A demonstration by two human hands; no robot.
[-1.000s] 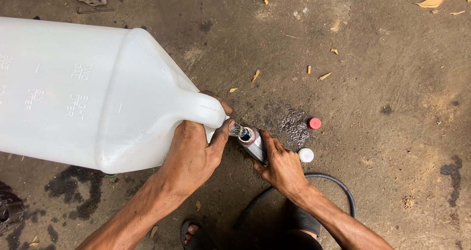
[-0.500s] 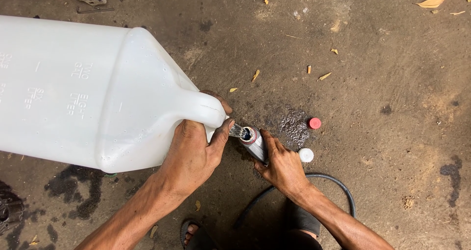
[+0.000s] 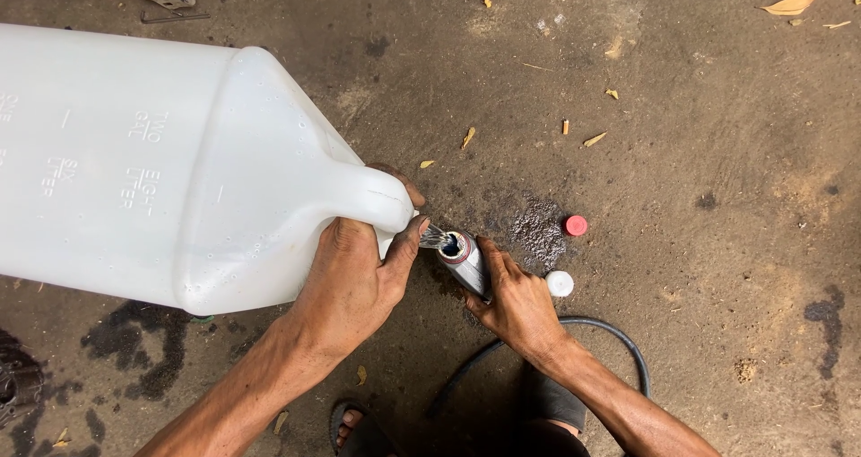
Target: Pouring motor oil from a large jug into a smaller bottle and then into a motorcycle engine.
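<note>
The left hand point(image 3: 354, 278) is still gripping the neck of the tilted white jug point(image 3: 170, 165), pouring as before into the small bottle point(image 3: 466, 260) the right hand point(image 3: 516, 304) is clasping on the floor point(image 3: 717, 152); nothing has shifted.

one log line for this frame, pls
left hand: tilts white jug | right hand: holds small bottle | liquid pouring in | caps on floor

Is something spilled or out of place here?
Yes. A wet dark patch lies on the floor beside the small bottle being filled from the big white jug. Two loose caps, red and white, lie nearby.
</note>
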